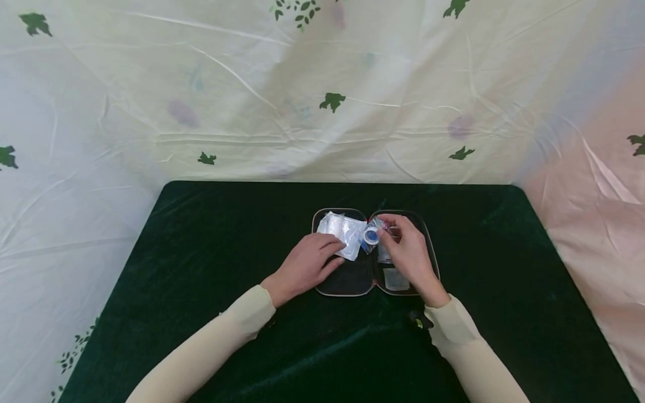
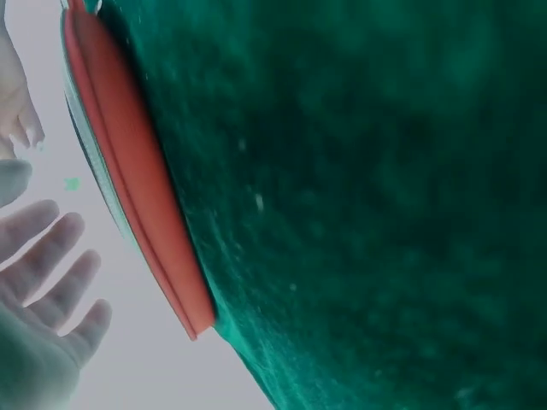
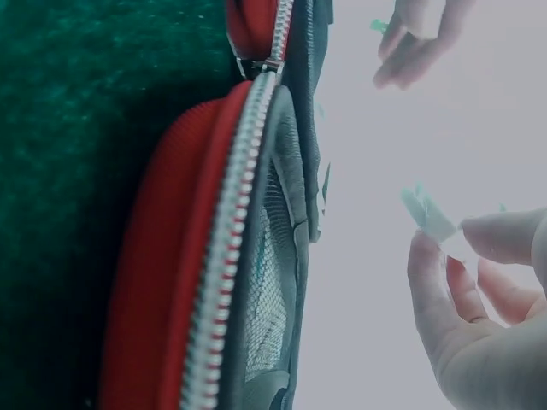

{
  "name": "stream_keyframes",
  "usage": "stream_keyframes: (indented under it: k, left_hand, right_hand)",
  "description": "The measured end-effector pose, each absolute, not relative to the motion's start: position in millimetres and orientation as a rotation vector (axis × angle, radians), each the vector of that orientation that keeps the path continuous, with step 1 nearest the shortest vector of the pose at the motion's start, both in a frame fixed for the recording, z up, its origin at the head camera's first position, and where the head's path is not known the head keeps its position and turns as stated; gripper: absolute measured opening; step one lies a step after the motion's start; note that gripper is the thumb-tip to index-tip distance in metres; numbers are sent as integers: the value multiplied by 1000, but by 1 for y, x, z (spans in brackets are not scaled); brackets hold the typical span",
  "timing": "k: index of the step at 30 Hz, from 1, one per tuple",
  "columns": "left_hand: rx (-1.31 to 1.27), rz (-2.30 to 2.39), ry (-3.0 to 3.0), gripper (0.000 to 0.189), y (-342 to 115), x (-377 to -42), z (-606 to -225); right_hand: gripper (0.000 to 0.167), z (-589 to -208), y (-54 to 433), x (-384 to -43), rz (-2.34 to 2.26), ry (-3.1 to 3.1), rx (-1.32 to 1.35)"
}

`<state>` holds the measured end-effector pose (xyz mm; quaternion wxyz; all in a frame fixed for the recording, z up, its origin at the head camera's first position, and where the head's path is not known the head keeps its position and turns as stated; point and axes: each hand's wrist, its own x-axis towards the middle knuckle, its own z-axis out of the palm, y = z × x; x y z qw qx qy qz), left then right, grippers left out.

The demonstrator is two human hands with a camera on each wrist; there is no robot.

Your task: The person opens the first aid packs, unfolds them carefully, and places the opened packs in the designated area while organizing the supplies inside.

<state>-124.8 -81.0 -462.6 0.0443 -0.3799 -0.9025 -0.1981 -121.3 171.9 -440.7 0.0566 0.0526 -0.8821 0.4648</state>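
A red zip case (image 3: 158,282) lies spread out on the table, its dark inside showing in the head view. My right hand (image 1: 409,249) pinches a small white-and-blue roll in clear plastic (image 1: 371,235) above the middle of the case. In the right wrist view, thumb and fingertips meet on this wrapped item (image 3: 427,213), which looks washed out. Over the left half, my left hand (image 1: 308,262) has its fingers at the lower edge of white plastic packets (image 1: 344,225). The left wrist view shows that hand (image 2: 47,282) with fingers spread and nothing gripped.
The case's right half holds a flat pale packet (image 1: 396,279) and a mesh pocket (image 3: 265,299). Dark green cloth (image 1: 227,224) covers the table. Behind it hangs a pale curtain (image 1: 242,101) with green leaf prints. A small dark object (image 1: 420,320) shows beside the right cuff.
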Motion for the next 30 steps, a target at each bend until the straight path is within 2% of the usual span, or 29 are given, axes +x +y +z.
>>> stream_keyframes:
  k: [11,19,25,30]
  left_hand:
    - [-1242,-366,-2790,36,-76,-114,-464]
    - [-1125,-185,-2888,41,-72,-140,-459]
    - [-1184,-138,-2976,58,-68,-158,-460]
    - [-1168,-106,-2966,60,-65,-168,-464]
  right_hand:
    - [30,-437,169,-122,1420,-2682,144]
    - [30,-439,170,-121,1447,-2678,145]
    - [31,-441,172,-119,1448,-2682,141]
    - [30,-442,175,-119,1437,-2681,147]
